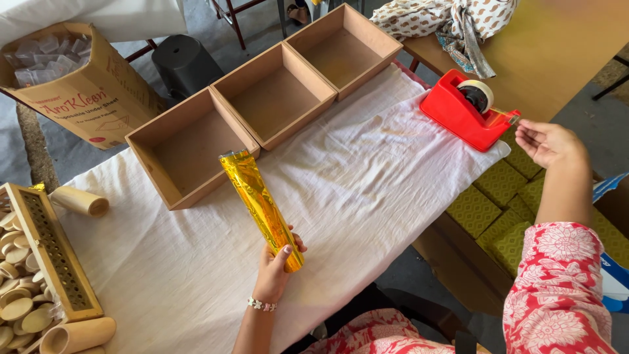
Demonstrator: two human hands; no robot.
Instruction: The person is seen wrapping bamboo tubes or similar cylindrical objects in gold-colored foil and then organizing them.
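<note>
Left hand (pixel 274 265) grips gold foil tube (pixel 261 208) upright-tilted over white cloth (pixel 367 196). Right hand (pixel 550 143), fingers loosely open, at red tape dispenser (pixel 464 111). Three empty brown trays (pixel 272 98) behind; wooden tubes (pixel 78 200) left, cardboard box (pixel 78 85) on floor.

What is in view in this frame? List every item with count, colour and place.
Foil-wrapped tube: one, gold, held upright over the cloth.
Tape dispenser: one, red, on the cloth's right end.
Open boxes: three, brown, in a row along the far edge.
Cloth: one, white, covering the table.
Bamboo tubes: at least two, tan, at left.
Perforated wooden box: one, tan, at left.
Wooden discs: many, pale, lower left corner.
Carton: one, brown, upper left on the floor.
Patterned fabric: one, cream, on the far table.
Quilted pads: several, yellow-green, under the right arm.
Left hand: grips the tube's lower end.
Right hand: at the dispenser's cutter end.
</note>
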